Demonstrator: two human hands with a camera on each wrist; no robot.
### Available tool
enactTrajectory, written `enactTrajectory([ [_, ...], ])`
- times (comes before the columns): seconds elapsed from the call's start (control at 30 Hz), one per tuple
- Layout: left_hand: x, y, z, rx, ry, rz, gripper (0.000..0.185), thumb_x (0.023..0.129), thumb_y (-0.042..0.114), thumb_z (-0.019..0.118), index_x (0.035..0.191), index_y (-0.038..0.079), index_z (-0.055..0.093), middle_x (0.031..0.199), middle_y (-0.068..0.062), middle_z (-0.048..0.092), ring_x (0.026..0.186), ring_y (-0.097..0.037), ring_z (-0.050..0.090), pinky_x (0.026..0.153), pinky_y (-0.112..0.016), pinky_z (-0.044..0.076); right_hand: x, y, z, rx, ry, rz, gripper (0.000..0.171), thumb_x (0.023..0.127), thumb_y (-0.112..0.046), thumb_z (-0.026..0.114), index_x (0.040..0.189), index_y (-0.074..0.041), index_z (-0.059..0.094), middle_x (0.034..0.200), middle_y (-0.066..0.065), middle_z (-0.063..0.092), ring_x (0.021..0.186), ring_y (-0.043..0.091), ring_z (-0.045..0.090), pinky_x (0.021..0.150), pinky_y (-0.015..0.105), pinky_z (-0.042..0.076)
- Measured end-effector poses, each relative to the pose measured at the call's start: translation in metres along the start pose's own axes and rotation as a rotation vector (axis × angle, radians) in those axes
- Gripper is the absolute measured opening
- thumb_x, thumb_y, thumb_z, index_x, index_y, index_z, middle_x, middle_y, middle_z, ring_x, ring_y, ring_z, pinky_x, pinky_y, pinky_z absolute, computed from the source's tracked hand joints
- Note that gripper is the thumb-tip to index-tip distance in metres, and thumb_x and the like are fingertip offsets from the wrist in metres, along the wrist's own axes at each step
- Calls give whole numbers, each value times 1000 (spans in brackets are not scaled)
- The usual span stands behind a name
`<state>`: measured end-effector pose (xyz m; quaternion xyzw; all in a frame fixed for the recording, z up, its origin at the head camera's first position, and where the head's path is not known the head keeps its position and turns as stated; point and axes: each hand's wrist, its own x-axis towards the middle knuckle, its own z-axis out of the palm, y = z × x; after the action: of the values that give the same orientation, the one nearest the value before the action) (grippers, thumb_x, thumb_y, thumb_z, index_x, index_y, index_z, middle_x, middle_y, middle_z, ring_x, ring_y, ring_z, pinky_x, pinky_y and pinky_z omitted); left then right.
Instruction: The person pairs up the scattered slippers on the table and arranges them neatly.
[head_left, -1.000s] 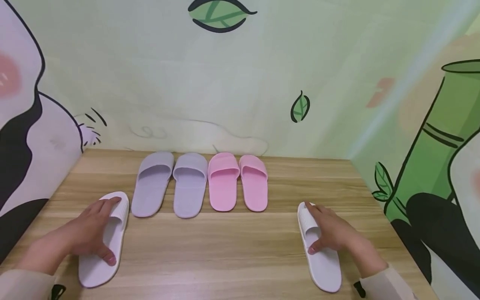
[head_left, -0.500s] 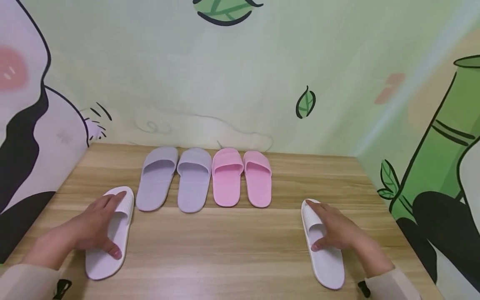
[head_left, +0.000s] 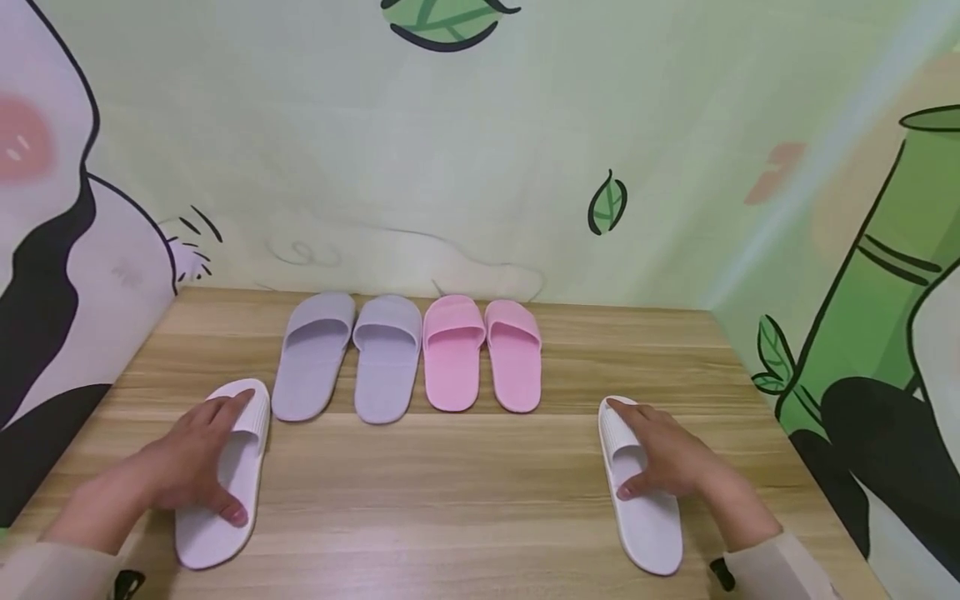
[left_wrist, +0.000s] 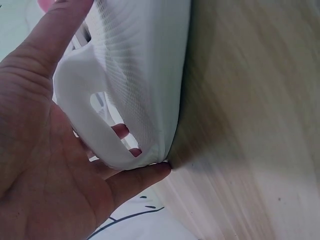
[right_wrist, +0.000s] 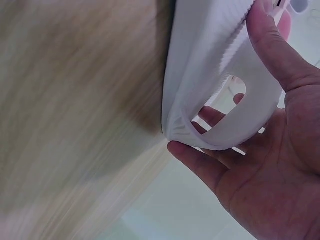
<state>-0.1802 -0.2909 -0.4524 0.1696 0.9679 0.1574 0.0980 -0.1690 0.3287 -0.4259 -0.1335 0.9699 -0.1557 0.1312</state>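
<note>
My left hand [head_left: 197,462] grips a white slipper [head_left: 213,533] at the left of the wooden surface, its thumb at one side and its fingers at the other. In the left wrist view, fingertips show through the opening under the strap [left_wrist: 85,120]. Farther right, my right hand [head_left: 670,458] grips a second white slipper [head_left: 651,537] in a like way, fingers around the strap [right_wrist: 250,115] in the right wrist view. Both white slippers rest with toes pointing toward the back wall. Their outer sides are partly hidden by the hands.
Two lilac slippers [head_left: 311,375] and two pink slippers [head_left: 453,375] stand in a row at the back of the wooden surface [head_left: 435,508]. Walls printed with cartoon pandas and bamboo [head_left: 892,242] enclose its back and sides.
The head view has shifted a little. The left white slipper, with my left hand on it, has slid slightly toward me. Both hands keep their hold; the row of slippers stays put.
</note>
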Motion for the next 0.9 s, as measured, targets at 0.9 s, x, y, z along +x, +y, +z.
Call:
enactTrajectory([
  [0.9, -17, 22, 10, -43, 75, -11, 169, 29, 63, 97, 161, 2, 11, 141, -38, 31, 122, -64, 43, 95, -75, 44, -3, -12, 10, -41, 37, 3, 122, 60, -41, 99, 159, -10, 35, 150, 27, 49, 128, 47, 53, 94, 62, 54],
])
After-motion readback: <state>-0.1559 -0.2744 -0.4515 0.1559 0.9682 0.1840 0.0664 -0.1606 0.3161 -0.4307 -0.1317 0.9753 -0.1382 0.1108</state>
